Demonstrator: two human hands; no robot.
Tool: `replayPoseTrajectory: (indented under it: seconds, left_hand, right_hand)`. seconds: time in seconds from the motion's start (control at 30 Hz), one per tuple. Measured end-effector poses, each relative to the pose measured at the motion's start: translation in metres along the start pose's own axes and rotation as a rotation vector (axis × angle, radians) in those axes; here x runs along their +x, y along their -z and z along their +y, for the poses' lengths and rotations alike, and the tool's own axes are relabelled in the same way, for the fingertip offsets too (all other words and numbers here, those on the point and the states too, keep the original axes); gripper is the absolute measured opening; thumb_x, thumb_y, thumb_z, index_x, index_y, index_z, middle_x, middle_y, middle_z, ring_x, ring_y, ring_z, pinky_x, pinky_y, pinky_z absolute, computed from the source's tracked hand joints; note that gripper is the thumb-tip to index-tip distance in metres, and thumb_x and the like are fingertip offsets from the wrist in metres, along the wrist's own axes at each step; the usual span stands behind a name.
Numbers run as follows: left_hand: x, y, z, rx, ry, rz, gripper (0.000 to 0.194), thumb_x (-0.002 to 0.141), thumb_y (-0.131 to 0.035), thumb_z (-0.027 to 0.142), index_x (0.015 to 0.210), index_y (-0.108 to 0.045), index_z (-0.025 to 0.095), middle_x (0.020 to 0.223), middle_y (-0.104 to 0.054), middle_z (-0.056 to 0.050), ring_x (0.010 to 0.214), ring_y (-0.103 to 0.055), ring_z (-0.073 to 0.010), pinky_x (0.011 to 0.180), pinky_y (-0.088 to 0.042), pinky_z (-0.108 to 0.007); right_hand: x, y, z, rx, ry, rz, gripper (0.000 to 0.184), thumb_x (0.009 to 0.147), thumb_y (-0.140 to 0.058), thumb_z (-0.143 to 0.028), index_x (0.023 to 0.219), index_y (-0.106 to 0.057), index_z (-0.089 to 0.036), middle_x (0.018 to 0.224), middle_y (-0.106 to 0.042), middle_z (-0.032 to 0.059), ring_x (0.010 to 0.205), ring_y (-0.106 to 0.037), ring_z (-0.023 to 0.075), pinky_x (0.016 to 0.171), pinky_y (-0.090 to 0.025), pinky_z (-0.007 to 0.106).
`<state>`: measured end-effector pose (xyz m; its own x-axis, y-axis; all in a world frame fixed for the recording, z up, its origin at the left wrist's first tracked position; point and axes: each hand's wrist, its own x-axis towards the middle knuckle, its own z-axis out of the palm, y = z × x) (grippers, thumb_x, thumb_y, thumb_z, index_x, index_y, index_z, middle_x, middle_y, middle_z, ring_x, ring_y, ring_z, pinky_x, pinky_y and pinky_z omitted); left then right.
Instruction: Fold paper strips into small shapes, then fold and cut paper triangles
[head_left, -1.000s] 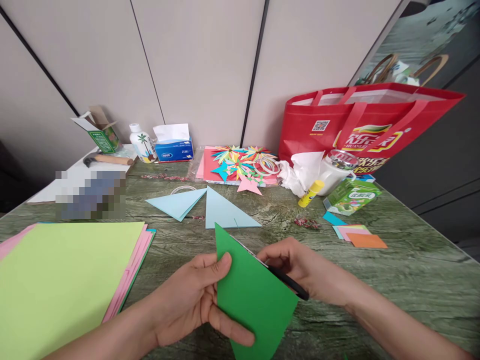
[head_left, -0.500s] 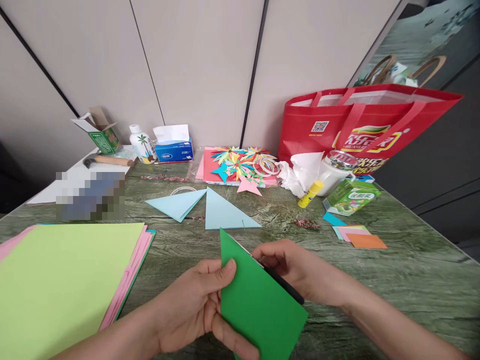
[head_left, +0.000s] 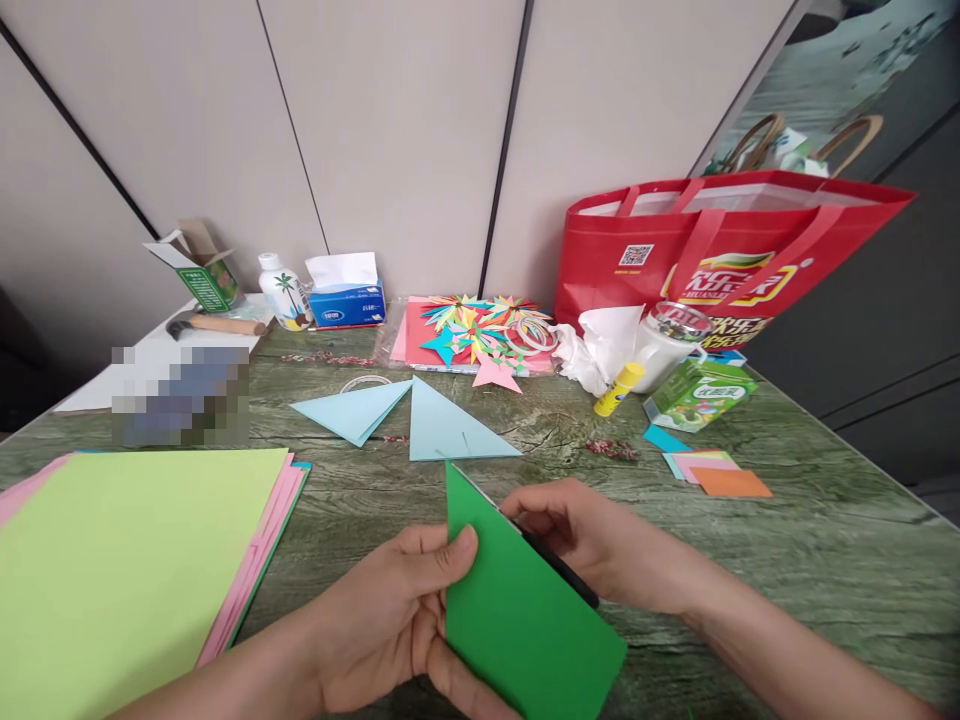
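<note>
My left hand point(head_left: 409, 610) grips a sheet of green paper point(head_left: 525, 630), thumb on its front face and fingers behind and below. Black-handled scissors point(head_left: 561, 570) are in my right hand point(head_left: 574, 535), their blades lying along the paper's slanted upper right edge. The paper hides much of the blades. Just beyond the green tip lie two light blue paper triangles: a folded one point(head_left: 356, 410) on the left and a flatter one point(head_left: 454, 425) beside it, with a thin green sliver on it.
A stack of coloured sheets point(head_left: 135, 560) lies at left. Along the back stand a tissue box point(head_left: 346, 306), a bottle point(head_left: 285, 292), paper stars point(head_left: 480, 325) and a red bag point(head_left: 645, 270). At right are a glue stick point(head_left: 619, 390), a green carton point(head_left: 701, 395) and small paper pieces point(head_left: 731, 482).
The green paper and my left hand have shifted slightly right and down. The scissors have slid a little up and left along the paper's edge.
</note>
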<state>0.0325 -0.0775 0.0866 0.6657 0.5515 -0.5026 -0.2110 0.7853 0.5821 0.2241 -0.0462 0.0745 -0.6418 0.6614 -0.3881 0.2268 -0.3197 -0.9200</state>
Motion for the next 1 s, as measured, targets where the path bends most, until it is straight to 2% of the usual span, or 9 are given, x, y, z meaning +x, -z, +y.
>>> replayPoseTrajectory:
  seconds: [0.17,0.4,0.53,0.8,1.0]
  left_hand:
    - [0.0019,0.0014,-0.0049,-0.012,-0.003,0.003,0.029,0.084,-0.051,0.033,0.084,-0.064,0.007,0.076,-0.071,-0.016,0.068,-0.069,-0.0254,0.050,-0.055,-0.029]
    - [0.0007,0.0005,-0.0053,-0.031,0.007,-0.011,0.032,0.087,-0.044,0.030,0.097,-0.063,0.006,0.079,-0.070,-0.017,0.068,-0.069,-0.0241,0.048,-0.054,-0.027]
    - [0.0001,0.0001,-0.0052,-0.040,0.006,-0.022,0.031,0.086,-0.047,0.031,0.096,-0.063,0.007,0.080,-0.070,-0.017,0.067,-0.069,-0.0236,0.047,-0.053,-0.026]
    - [0.0029,0.0041,-0.0059,-0.068,0.021,-0.023,0.032,0.087,-0.044,0.030,0.091,-0.066,0.007,0.075,-0.071,-0.016,0.063,-0.069,-0.0230,0.044,-0.053,-0.025]
    - [0.0045,0.0038,-0.0090,-0.056,0.042,-0.006,0.034,0.089,-0.040,0.028,0.093,-0.065,0.006,0.076,-0.070,-0.017,0.066,-0.069,-0.0236,0.045,-0.053,-0.025]
  right_hand:
    - [0.0012,-0.0006,-0.0017,-0.018,0.007,-0.005,0.032,0.059,-0.074,-0.024,0.089,-0.064,-0.016,0.067,-0.063,-0.0009,0.067,-0.058,0.0128,0.058,-0.045,0.021]
    - [0.0019,-0.0007,0.0031,0.047,-0.023,0.020,0.024,0.058,-0.073,-0.023,0.080,-0.063,-0.017,0.057,-0.059,-0.0031,0.060,-0.057,0.0118,0.053,-0.044,0.020]
    - [0.0018,-0.0012,0.0031,0.045,-0.026,0.035,0.019,0.060,-0.070,-0.022,0.077,-0.064,-0.018,0.053,-0.057,-0.0041,0.058,-0.058,0.0122,0.052,-0.045,0.021]
    - [0.0024,-0.0016,0.0045,-0.001,-0.024,0.044,0.028,0.058,-0.073,-0.024,0.084,-0.065,-0.017,0.058,-0.062,-0.0015,0.058,-0.057,0.0116,0.048,-0.042,0.018]
    - [0.0028,-0.0035,0.0040,0.023,-0.042,0.033,0.018,0.060,-0.069,-0.023,0.075,-0.061,-0.017,0.052,-0.057,-0.0049,0.053,-0.055,0.0101,0.050,-0.043,0.020]
